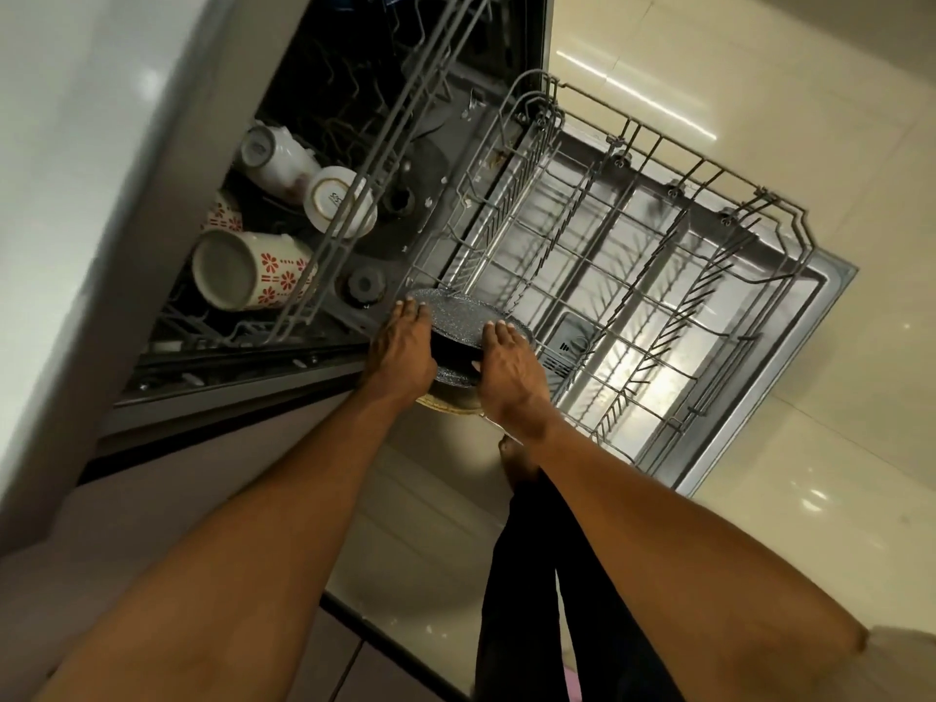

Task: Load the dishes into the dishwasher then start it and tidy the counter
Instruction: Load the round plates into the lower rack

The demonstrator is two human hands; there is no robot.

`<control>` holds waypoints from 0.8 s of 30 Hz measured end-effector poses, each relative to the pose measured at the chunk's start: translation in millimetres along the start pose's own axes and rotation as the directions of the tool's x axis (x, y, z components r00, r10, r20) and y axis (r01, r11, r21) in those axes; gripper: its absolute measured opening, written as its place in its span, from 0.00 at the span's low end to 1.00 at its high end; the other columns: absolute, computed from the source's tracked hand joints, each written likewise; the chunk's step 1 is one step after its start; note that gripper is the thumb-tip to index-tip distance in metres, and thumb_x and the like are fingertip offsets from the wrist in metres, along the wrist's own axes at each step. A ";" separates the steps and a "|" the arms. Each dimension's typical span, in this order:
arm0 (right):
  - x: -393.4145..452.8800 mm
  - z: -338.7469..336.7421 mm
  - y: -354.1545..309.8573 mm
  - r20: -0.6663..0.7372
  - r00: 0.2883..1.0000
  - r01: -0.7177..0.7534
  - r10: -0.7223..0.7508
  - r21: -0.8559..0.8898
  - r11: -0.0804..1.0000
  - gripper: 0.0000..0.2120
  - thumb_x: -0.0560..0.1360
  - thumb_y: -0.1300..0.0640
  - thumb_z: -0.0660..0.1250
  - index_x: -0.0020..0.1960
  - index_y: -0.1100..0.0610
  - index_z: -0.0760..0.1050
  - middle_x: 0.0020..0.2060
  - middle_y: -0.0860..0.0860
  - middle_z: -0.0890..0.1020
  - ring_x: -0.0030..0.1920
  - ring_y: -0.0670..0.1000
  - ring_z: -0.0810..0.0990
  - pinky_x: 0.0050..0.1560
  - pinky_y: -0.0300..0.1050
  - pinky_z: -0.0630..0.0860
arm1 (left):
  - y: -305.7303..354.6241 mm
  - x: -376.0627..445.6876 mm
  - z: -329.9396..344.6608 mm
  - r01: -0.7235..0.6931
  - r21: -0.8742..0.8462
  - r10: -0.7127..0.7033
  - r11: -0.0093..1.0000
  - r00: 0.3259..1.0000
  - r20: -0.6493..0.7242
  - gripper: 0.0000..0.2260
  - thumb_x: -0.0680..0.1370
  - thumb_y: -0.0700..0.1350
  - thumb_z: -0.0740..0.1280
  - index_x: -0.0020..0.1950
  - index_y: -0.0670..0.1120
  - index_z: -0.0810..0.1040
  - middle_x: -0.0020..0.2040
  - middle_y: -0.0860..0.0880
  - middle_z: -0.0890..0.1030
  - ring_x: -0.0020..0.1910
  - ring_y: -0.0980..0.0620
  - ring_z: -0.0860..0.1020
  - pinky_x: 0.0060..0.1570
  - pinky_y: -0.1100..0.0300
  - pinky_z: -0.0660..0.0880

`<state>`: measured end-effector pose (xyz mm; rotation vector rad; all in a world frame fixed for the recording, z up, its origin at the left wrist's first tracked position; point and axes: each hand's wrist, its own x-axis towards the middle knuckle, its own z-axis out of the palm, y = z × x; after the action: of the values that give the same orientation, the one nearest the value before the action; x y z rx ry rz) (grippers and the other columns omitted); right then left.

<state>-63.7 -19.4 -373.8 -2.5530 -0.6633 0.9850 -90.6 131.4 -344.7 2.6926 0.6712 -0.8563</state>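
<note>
Head view, looking steeply down at an open dishwasher. At the centre of the frame both hands hold a stack of plates over the near left corner of the lower rack (633, 276). The top plate (473, 319) is round, dark grey and finely speckled, with a darker, nearly black centre; beneath it shows the rim of a second speckled plate (456, 377), and lowest a pale plate with a yellowish rim (451, 403). The left hand (402, 354) grips the left edge of the stack, its fingers (413, 311) curled over the top plate's rim. The right hand (511, 372) grips the right edge, fingers together and laid over the rim, thumb (476, 366) pressed against the stack's side. The far edge of the top plate lies at the rack's wire wall; whether it touches cannot be told.

The lower rack, of grey wire with rows of upright tines, is drawn out over the lowered door (830, 306) at right of centre. At upper left, the upper rack (324, 255) carries inverted cups: a white mug with a red flower pattern (253, 273), a white cup with a gold-ringed base (337, 200) and another white cup (273, 154) behind it. The pale surface edge (61, 195) runs down the left of the frame. A bare foot (516, 461) stands on the glossy cream floor tiles (810, 93).
</note>
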 end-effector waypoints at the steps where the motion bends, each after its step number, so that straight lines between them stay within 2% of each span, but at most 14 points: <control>1: -6.2 -8.8 -2.5 0.015 1.000 0.005 -0.005 -0.008 1.000 0.38 0.81 0.52 0.64 0.82 0.62 0.46 0.81 0.59 0.53 0.81 0.59 0.49 0.79 0.49 0.44 | 2.0 -5.9 -4.0 0.000 0.001 0.000 1.000 1.000 0.001 0.36 0.77 0.37 0.68 0.81 0.42 0.53 0.81 0.42 0.53 0.80 0.43 0.52 0.77 0.52 0.52; 5: -35.0 -34.8 -12.6 0.032 0.998 0.051 -0.049 -0.072 0.996 0.37 0.83 0.51 0.61 0.82 0.61 0.44 0.81 0.59 0.50 0.81 0.58 0.48 0.79 0.50 0.43 | 16.2 -36.9 -21.0 0.016 -0.008 -0.016 1.000 0.999 0.034 0.35 0.79 0.37 0.63 0.81 0.42 0.49 0.82 0.42 0.50 0.81 0.45 0.48 0.79 0.49 0.50; 7: -52.8 -47.3 -20.3 0.065 0.996 0.073 -0.066 -0.116 0.991 0.36 0.83 0.52 0.58 0.82 0.61 0.43 0.81 0.58 0.48 0.81 0.57 0.45 0.81 0.52 0.44 | 26.5 -59.9 -31.2 0.014 -0.028 -0.013 1.000 0.999 0.038 0.35 0.79 0.38 0.63 0.81 0.41 0.48 0.82 0.42 0.49 0.81 0.45 0.47 0.79 0.50 0.46; 10: -84.0 -64.3 -35.5 0.111 0.987 0.133 -0.114 -0.185 0.974 0.37 0.82 0.52 0.57 0.82 0.60 0.40 0.82 0.58 0.45 0.81 0.56 0.43 0.80 0.51 0.42 | 34.7 -95.0 -42.4 -0.018 -0.109 0.021 0.994 0.999 0.025 0.37 0.79 0.43 0.67 0.81 0.40 0.48 0.82 0.42 0.50 0.81 0.45 0.45 0.77 0.53 0.41; 13: -117.2 -81.5 -53.7 0.084 0.978 0.204 -0.190 -0.224 0.953 0.36 0.81 0.53 0.56 0.82 0.60 0.41 0.81 0.58 0.45 0.81 0.57 0.43 0.79 0.52 0.42 | 37.2 -130.7 -57.5 -0.037 -0.092 0.038 0.995 0.999 0.007 0.38 0.80 0.48 0.66 0.81 0.39 0.47 0.82 0.41 0.48 0.81 0.46 0.44 0.79 0.52 0.43; 17: -151.5 -104.1 -85.5 0.067 0.955 0.297 -0.291 -0.288 0.910 0.39 0.80 0.50 0.58 0.82 0.59 0.40 0.81 0.58 0.43 0.81 0.56 0.41 0.79 0.51 0.38 | 29.9 -188.1 -81.9 -0.058 -0.054 0.052 0.997 0.993 -0.105 0.33 0.82 0.47 0.57 0.80 0.38 0.45 0.82 0.42 0.46 0.81 0.47 0.42 0.79 0.52 0.45; 20: -176.9 -116.1 -109.8 0.072 0.934 0.353 -0.349 -0.328 0.876 0.38 0.81 0.51 0.56 0.82 0.59 0.38 0.81 0.57 0.40 0.81 0.55 0.39 0.77 0.50 0.35 | 16.1 -232.5 -92.7 -0.053 -0.094 0.035 0.994 0.983 -0.182 0.34 0.80 0.47 0.58 0.81 0.40 0.45 0.82 0.42 0.46 0.81 0.48 0.42 0.79 0.51 0.46; 24: -217.3 -128.1 -147.1 0.059 0.903 0.420 -0.426 -0.332 0.844 0.37 0.82 0.54 0.57 0.82 0.60 0.38 0.81 0.57 0.42 0.81 0.53 0.39 0.80 0.50 0.40 | -8.3 -293.5 -106.9 -0.024 -0.198 -0.039 0.980 0.950 -0.309 0.36 0.77 0.41 0.60 0.82 0.43 0.45 0.82 0.45 0.45 0.80 0.50 0.41 0.79 0.52 0.45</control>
<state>-161.6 -27.3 -98.8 -2.5069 -1.4290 0.7416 -255.1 72.7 -85.6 2.6625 0.7865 -0.3412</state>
